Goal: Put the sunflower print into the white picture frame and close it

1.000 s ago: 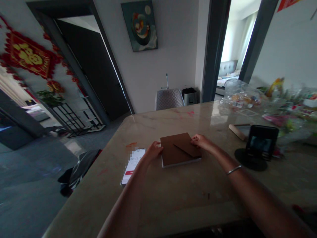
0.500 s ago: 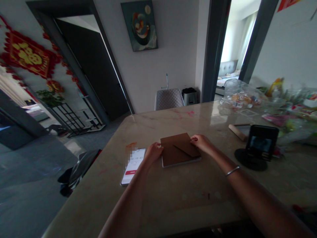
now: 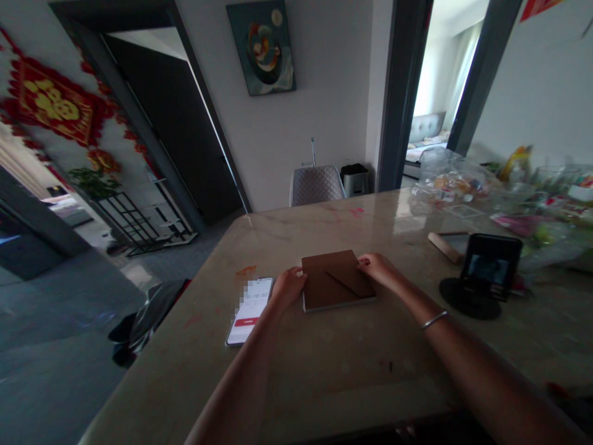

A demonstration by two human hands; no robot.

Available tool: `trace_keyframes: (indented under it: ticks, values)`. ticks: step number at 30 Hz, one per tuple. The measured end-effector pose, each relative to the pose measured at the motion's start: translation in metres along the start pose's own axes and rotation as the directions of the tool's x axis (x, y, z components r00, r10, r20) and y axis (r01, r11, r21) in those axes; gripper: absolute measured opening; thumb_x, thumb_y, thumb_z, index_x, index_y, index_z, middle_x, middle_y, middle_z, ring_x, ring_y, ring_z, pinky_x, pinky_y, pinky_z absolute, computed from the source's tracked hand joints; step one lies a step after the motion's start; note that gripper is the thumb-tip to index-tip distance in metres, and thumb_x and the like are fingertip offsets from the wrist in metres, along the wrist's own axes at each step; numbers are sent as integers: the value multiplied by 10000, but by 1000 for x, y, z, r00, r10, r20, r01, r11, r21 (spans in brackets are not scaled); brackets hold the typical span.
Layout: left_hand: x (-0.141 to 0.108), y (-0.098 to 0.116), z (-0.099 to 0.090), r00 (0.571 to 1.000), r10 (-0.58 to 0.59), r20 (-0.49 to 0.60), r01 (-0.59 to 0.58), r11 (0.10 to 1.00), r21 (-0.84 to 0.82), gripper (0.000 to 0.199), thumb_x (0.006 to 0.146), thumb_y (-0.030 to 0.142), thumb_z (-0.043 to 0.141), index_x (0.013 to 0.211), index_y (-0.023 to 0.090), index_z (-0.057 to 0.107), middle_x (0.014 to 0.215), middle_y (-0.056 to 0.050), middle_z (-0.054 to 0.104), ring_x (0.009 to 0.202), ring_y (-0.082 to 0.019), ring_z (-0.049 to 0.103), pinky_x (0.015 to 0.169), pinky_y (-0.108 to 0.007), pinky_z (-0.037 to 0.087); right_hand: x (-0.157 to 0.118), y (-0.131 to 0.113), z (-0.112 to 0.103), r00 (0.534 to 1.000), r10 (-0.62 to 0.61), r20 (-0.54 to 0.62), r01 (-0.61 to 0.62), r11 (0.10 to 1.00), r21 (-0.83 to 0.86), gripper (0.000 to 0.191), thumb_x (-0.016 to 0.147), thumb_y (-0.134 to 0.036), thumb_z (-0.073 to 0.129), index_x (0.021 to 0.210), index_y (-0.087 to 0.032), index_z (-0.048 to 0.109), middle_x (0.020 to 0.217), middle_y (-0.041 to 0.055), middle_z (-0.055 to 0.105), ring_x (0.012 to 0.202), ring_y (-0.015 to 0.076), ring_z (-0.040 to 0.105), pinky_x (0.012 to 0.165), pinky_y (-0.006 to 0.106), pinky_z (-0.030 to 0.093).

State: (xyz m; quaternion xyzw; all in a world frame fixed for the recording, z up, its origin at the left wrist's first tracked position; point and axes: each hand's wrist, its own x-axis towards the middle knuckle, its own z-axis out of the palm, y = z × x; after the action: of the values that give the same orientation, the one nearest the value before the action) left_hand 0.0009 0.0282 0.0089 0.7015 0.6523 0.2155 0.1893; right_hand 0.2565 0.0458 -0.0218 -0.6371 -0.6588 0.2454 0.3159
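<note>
A brown notebook (image 3: 328,287) lies on the marble-patterned table (image 3: 319,364), a thin dark pen-like stick (image 3: 345,284) slanting across its cover. My left hand (image 3: 289,285) grips the notebook's left edge, fingers closed. On the far right edge, my right hand (image 3: 372,267) pinches the notebook near its upper corner; a silver bracelet (image 3: 434,319) circles that wrist. A white phone (image 3: 250,309) with a timer on its lit screen rests left of my left hand, partly behind the forearm.
To the right, a small screen on a round black stand (image 3: 484,272) is beside a wooden-edged frame (image 3: 447,246). Plastic bags and packages (image 3: 458,179) crowd the back right. A quilted chair (image 3: 317,184) stands beyond the far edge.
The notebook has shifted very slightly to the right, with both hands still at its edges. The phone's timer reading has advanced.
</note>
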Motion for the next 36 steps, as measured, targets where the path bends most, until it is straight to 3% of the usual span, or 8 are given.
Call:
trace_keyframes:
  ticks: [11, 17, 23, 28, 36]
  values:
    - [-4, 2, 5, 999, 4, -38, -5, 999, -35, 373, 796, 254, 484, 1161, 214, 549, 1152, -97, 589, 1074, -220, 524, 889, -289, 351, 2, 6, 6, 1000, -30, -1, 30, 999, 44, 261, 706, -198, 606, 966, -191, 634, 935, 71, 679, 884, 197, 618, 794, 306, 447]
    - [-2, 3, 9, 999, 21, -45, -19, 999, 40, 363, 801, 252, 470, 1146, 185, 560, 1125, -132, 587, 992, -220, 557, 830, -292, 382, 1, 3, 7, 995, -103, -14, 104, 991, 86, 309, 702, -169, 603, 1008, -208, 620, 1072, 56, 632, 1021, 185, 560, 926, 331, 379]
    - [0, 0, 7, 997, -45, -57, 39, 995, -92, 282, 739, 259, 548, 992, 167, 633, 836, -92, 666, 808, -191, 596, 687, -246, 406, 1, 3, 4, 996, -73, 52, 65, 987, 146, 292, 673, -172, 631, 962, -213, 631, 943, 44, 678, 883, 192, 611, 793, 303, 445]
    - [6, -8, 12, 997, -65, 40, 72, 974, -216, 180, 733, 257, 533, 761, 142, 668, 690, -59, 653, 679, -167, 594, 561, -218, 392, 3, 8, 3, 998, -21, 64, 14, 993, 115, 168, 666, -208, 628, 828, -206, 673, 810, 25, 697, 790, 197, 620, 715, 274, 448]
    - [8, -11, 17, 994, -105, 27, 109, 966, -236, 193, 732, 268, 559, 829, 147, 672, 712, -60, 664, 664, -156, 601, 550, -211, 396, 3, 10, 1, 992, -48, 115, 32, 990, 140, 163, 714, -229, 564, 809, -182, 688, 775, 19, 701, 769, 191, 616, 724, 288, 446]
